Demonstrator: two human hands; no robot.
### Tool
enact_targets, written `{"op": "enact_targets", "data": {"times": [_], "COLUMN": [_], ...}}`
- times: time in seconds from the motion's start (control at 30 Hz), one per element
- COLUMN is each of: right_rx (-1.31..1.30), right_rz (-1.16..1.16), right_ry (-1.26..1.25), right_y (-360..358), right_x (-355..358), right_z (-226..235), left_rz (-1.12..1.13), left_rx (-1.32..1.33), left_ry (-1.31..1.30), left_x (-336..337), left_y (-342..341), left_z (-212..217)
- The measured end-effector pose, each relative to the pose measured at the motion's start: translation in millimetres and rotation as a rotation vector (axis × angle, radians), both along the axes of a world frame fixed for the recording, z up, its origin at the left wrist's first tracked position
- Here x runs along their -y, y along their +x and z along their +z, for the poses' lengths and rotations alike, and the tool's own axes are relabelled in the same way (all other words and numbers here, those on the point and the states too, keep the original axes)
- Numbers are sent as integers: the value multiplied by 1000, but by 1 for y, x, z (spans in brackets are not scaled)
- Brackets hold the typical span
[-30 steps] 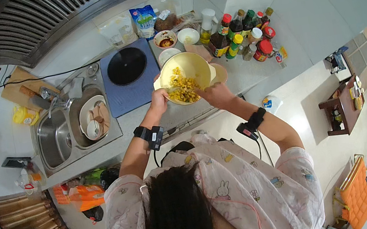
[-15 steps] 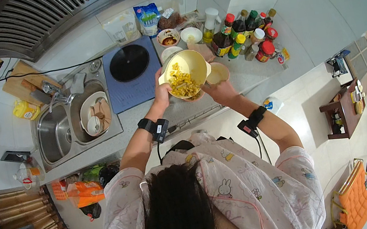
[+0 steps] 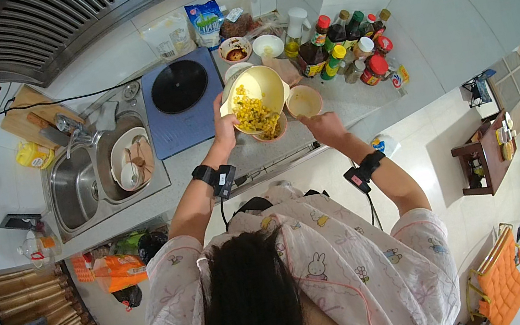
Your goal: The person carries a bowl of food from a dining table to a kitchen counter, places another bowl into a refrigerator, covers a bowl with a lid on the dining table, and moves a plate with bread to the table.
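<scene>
A cream pot (image 3: 272, 83) with small side handles is tilted toward me over the counter. It holds yellow corn kernels (image 3: 254, 113) mixed with darker bits, gathered at its near side. My left hand (image 3: 225, 130) grips the pot by its left side. Partly hidden beneath the pot is a small bowl (image 3: 278, 134) with food in it. My right hand (image 3: 325, 127) is apart from the pot, its fingers curled close to the near edge of a pale, pink-rimmed bowl (image 3: 305, 100). Whatever those fingers hold, if anything, does not show.
A blue induction cooktop (image 3: 163, 127) lies left of the pot, beside a double sink (image 3: 78, 187) with dishes in it. Sauce bottles and jars (image 3: 336, 58) crowd the counter at right. Behind the pot are a bowl with dark sauce (image 3: 235, 50), a white bowl (image 3: 268, 45) and a spray bottle (image 3: 294, 31).
My right hand has moved right, away from the pot's right side. The pot tips further and the corn has slid toward its near rim. My left hand keeps its grip.
</scene>
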State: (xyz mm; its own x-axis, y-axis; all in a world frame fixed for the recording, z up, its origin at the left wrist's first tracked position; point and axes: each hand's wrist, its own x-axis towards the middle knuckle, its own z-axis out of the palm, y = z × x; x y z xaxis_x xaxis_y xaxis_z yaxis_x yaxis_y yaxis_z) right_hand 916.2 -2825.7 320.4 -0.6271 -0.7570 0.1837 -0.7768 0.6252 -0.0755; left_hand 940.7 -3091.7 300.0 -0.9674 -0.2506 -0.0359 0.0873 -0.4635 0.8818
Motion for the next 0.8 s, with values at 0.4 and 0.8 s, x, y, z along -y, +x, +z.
{"op": "enact_targets", "data": {"times": [0.4, 0.8], "right_rx": [-95, -15], "right_rz": [-1, -186], "right_ry": [-149, -11], "right_y": [-1, -12], "right_x": [29, 24], "right_z": [2, 5], "left_rz": [1, -11], "left_rx": [-4, -65], "left_ry": [-84, -150], "left_x": [8, 7], "left_y": [-2, -6], "left_z": [2, 4]}}
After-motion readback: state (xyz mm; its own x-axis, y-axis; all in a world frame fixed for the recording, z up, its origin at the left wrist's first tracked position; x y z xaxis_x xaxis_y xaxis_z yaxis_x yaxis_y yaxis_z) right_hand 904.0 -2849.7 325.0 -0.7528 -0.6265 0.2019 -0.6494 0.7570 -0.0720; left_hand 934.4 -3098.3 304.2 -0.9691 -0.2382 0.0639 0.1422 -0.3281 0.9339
